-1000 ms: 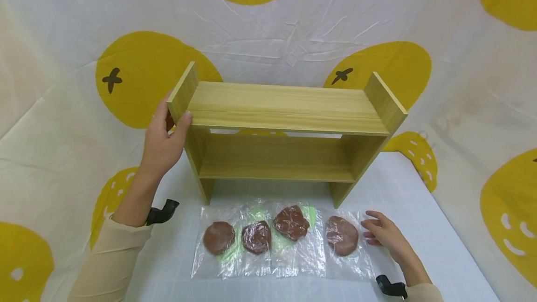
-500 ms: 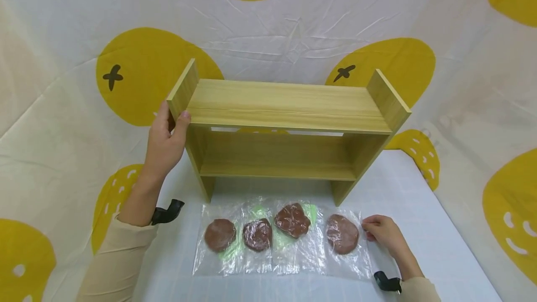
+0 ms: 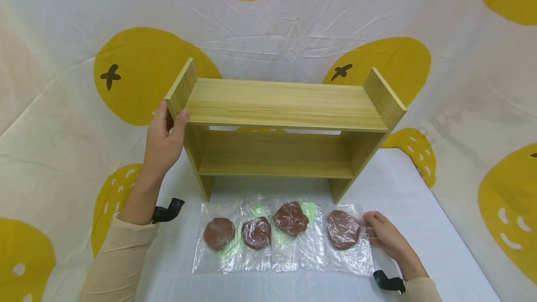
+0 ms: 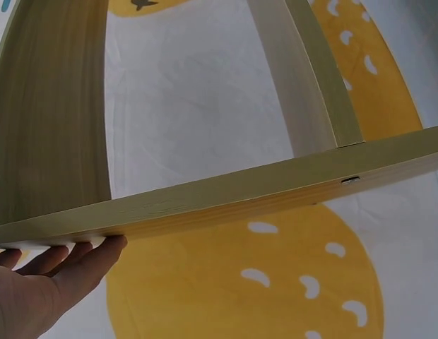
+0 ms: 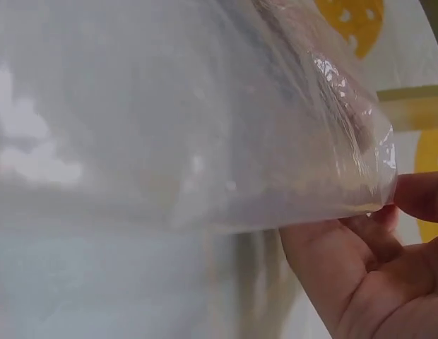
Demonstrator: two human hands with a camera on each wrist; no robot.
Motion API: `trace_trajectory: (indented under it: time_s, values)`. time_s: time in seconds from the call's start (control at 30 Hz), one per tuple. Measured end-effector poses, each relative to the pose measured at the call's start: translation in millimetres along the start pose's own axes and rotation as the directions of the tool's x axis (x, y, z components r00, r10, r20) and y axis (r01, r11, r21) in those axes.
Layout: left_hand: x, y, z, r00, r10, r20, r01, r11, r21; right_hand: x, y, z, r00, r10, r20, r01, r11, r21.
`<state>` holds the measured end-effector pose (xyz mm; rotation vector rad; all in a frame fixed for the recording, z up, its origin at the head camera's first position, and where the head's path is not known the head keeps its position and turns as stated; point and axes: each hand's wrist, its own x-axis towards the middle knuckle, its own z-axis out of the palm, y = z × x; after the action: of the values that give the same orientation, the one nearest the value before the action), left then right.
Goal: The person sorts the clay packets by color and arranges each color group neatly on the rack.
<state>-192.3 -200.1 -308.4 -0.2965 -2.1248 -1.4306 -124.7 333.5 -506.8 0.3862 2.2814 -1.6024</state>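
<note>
On the white-covered worktop (image 3: 428,218), nearest its right edge, a clear plastic bag (image 3: 350,262) holding a flat, round brown lump (image 3: 343,230) has its right side pinched by the right hand (image 3: 388,235), while the left hand (image 3: 165,146) grips the left side panel of a pale wooden two-tier shelf (image 3: 287,105). Three similar bags (image 3: 205,259), each with a brown lump inside, lie alongside. Compared with half a second ago, the pinched bag's right side is lifted and its lump tilts.
</note>
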Motion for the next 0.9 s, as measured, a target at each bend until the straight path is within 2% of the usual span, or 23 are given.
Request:
trace_trajectory:
  time_s: [0.07, 0.23, 0.33, 0.47, 0.9]
  values:
    - [0.3, -0.9, 0.6, 1.0, 0.001, -0.002, -0.001, 1.0, 0.004, -1.1, 1, 0, 0.999, 0.023, 0.022, -0.025, 0.998, 0.066]
    - [0.5, -2.6, 1.7, 1.0, -0.005, -0.006, 0.005, 1.0, 0.011, 0.1, 6, -2, 0.996, 0.033, 0.078, -0.043, 0.989, 0.141]
    - [0.5, -2.9, 1.6, 1.0, -0.006, -0.009, 0.007, 1.0, 0.014, 2.6, 11, -5, 0.99, -0.001, 0.142, -0.025, 0.983, 0.181]
    - [-0.1, -1.6, 1.4, 1.0, -0.005, -0.011, 0.005, 1.0, 0.014, 3.8, 17, -7, 0.971, -0.074, 0.226, 0.018, 0.971, 0.239]
    - [0.2, -1.5, 2.1, 0.999, -0.027, -0.018, 0.027, 1.0, 0.012, -5.3, 25, -2, 0.968, -0.105, 0.226, 0.033, 0.953, 0.3]
